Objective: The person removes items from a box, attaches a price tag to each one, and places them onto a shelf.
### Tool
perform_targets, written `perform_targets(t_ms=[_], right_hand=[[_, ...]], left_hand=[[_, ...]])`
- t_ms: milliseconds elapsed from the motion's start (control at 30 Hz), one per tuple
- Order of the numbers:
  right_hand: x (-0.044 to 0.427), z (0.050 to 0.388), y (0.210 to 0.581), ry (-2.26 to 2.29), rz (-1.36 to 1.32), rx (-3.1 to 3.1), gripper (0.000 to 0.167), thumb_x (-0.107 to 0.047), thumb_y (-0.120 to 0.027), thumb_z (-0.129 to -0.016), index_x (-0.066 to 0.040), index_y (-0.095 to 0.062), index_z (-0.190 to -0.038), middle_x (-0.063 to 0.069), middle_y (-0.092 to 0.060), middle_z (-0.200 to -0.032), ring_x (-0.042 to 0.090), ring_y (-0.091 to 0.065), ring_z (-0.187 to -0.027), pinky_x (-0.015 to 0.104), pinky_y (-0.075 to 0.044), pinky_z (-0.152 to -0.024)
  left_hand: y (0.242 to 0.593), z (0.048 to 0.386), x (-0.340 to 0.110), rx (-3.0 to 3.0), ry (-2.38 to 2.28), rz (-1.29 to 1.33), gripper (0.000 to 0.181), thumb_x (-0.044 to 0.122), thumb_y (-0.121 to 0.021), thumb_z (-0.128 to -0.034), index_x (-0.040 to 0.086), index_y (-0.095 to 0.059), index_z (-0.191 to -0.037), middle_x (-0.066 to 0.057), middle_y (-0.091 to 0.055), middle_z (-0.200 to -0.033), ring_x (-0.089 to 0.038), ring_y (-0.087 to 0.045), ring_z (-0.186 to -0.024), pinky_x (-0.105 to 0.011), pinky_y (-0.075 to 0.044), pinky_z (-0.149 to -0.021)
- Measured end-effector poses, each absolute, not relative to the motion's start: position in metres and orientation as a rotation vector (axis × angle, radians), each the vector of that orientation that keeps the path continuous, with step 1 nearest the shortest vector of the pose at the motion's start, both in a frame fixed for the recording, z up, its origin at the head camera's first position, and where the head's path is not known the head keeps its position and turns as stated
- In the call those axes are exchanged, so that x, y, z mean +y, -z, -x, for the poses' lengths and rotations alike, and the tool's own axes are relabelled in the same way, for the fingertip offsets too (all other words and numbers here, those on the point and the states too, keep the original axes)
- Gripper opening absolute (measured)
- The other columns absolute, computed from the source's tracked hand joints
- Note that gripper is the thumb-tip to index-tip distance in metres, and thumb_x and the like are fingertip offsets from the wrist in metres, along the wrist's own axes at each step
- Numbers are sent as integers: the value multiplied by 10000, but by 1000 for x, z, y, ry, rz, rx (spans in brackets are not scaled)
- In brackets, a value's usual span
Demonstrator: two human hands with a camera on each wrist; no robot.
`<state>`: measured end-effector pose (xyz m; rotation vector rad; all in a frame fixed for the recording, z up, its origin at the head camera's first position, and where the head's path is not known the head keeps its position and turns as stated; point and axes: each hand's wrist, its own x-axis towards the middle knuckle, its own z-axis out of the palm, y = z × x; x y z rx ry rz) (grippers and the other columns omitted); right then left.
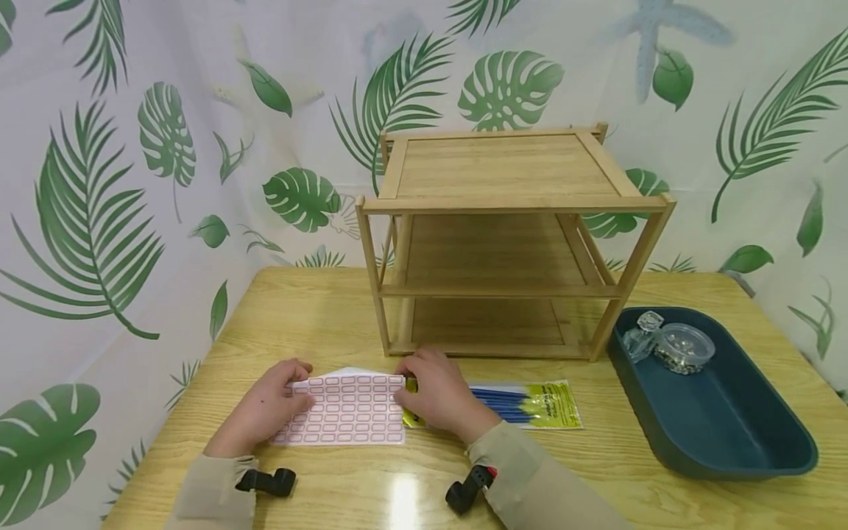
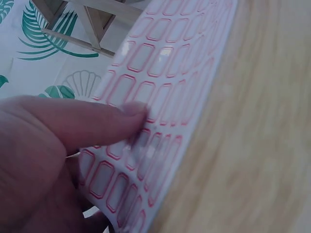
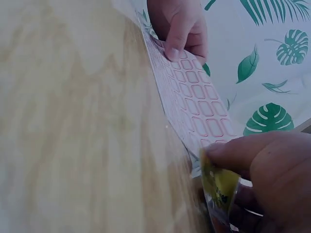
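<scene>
At seven o'clock, your left hand point(image 1: 265, 406) pinched the rectangular white, red-gridded paper sheet point(image 1: 361, 411); your right hand point(image 1: 439, 390) pinched its edge and a yellow-ended plastic packet point(image 1: 553, 406). Uneven pulling risked creases.

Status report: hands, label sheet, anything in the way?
Left hand pinching label sheet. Right hand at sheet's right edge, gripping packet. Wooden rack beyond, not blocking.

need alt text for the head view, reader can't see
A left hand and right hand hold a sheet of labels at a wooden table, the right also gripping a yellow packet of blue sticks. Behind stands a wooden rack; at right, a blue tray holds clear containers.
</scene>
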<state>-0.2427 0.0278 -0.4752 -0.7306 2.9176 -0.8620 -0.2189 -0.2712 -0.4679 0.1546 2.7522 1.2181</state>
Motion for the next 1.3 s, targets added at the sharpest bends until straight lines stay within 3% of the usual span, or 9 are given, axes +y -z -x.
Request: perform_targets(t_ms=[100, 167, 267, 600, 867, 1100, 1300], right_hand=[[27, 241, 472, 979, 704, 2892, 161, -307, -714, -935, -204, -703, -1057, -28, -634, -1095, 211, -558, -1075, 448, -457, -950], [26, 241, 470, 1072, 684, 2864, 136, -296, -704, -954, -202, -695, -1052, -32, -637, -1074, 197, -565, -1026, 426, -476, -908], [26, 238, 465, 1199, 640, 2818, 139, -296, -694, -974, -191, -683, -1065, -30, -635, -1072, 181, -565, -993, 413, -491, -870], [31, 229, 449, 1601, 567, 2557, 86, -226, -656, -1006, -216, -644, -1091, -57, -643, -952, 160, -598, -814, 347, -508, -660], [54, 229, 435, 1673, 549, 2469, 158, -115, -693, -958, -155, -554, -1021, 30, -606, -885, 185, -538, -746, 309, -459, -608], [79, 228, 427, 1701, 585, 2413, 230, -57, -688, -950, -85, -459, -959, 72, -660, -954, 192, -609, -819, 334, -503, -643], [100, 227, 420, 1662, 601, 2456, 172, -111, -702, -958, -87, -532, -971, 54, -704, -1044, 187, -681, -905, 369, -572, -732]], left_hand=[[463, 217, -270, 2753, -1269, -108, 130, 152, -690, -963, 100, -584, -1018, -115, -624, -1310, -282, -590, -1078, -433, -479, -865], [458, 217, -268, 2734, -1318, -59, 130, 189, -673, -984, 110, -598, -1055, -86, -661, -1197, -224, -602, -904, -368, -493, -747], [453, 216, -267, 2690, -1430, -17, 151, 214, -647, -1006, 115, -600, -1110, -91, -669, -1069, -228, -618, -810, -351, -518, -673], [441, 212, -259, 2600, -1728, -4, 202, 253, -603, -1037, 82, -568, -1137, -140, -712, -1076, -265, -699, -923, -389, -560, -763], [428, 204, -244, 2583, -1739, -115, 185, 217, -616, -1030, 73, -579, -1140, -130, -697, -1117, -257, -696, -976, -424, -567, -813], [407, 196, -228, 2623, -1626, -278, 144, 182, -632, -1018, 80, -599, -1114, -115, -662, -1071, -234, -687, -910, -400, -567, -770], [389, 197, -215, 2708, -1473, -364, 201, 146, -671, -990, 118, -588, -1170, -85, -632, -1044, -223, -671, -928, -410, -573, -768]])
